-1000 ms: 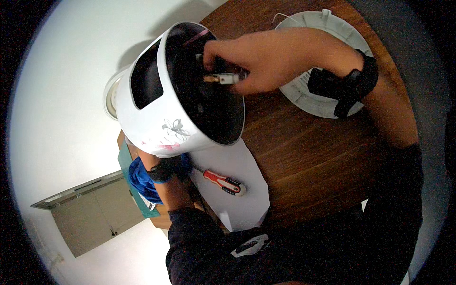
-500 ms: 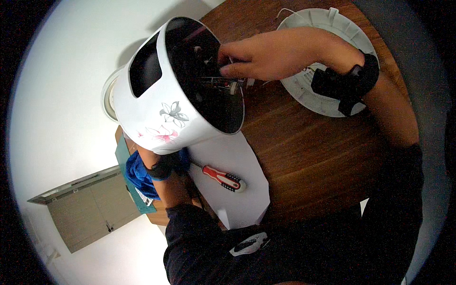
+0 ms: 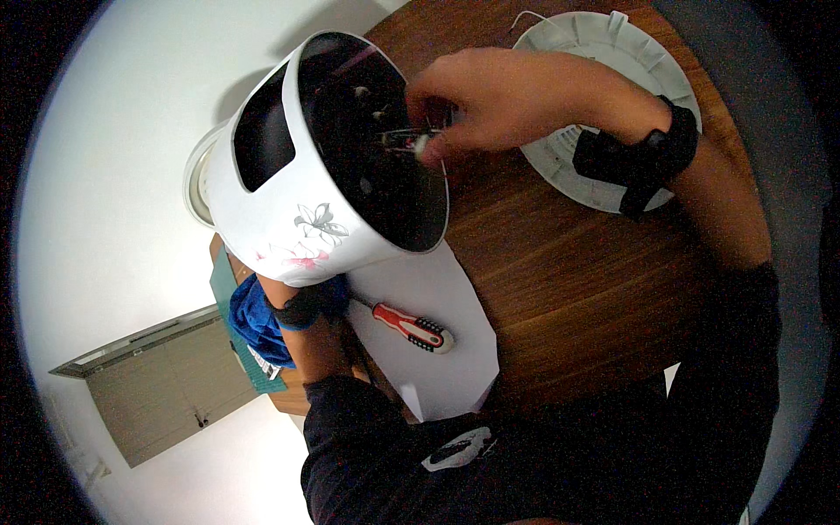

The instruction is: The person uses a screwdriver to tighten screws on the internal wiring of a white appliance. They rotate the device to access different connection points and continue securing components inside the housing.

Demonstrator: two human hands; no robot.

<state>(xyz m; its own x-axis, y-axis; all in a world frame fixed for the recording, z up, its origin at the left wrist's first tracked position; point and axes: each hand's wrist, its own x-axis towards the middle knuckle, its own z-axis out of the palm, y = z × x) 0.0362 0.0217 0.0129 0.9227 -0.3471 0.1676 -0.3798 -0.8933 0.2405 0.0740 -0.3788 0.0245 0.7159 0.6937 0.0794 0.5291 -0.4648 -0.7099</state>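
A white, drum-shaped appliance housing (image 3: 262, 206) with a grey and pink flower print leans tilted, its wide opening facing right. A dark rectangular cut-out (image 3: 267, 131) shows in its side. At the rim of the opening, my right hand (image 3: 477, 96) has fingers and thumb curled together around a small pale-ended part (image 3: 423, 144) with thin wires. Motion blurs the fingertips, and the part's kind cannot be made out. Dim small parts sit inside the housing. Beneath its lower side is my left hand (image 3: 276, 289), fingers hidden behind the housing.
A round, pale ribbed plastic base (image 3: 604, 197) lies on the wooden table (image 3: 560, 280) under my right forearm. A red and white screwdriver (image 3: 411, 328) rests on a white sheet (image 3: 464, 376). Blue cloth (image 3: 254, 319) lies by my left wrist. A white wall stands at left.
My right thumb and fingers have closed in around the pale-ended part at the opening. The housing has shifted only slightly.
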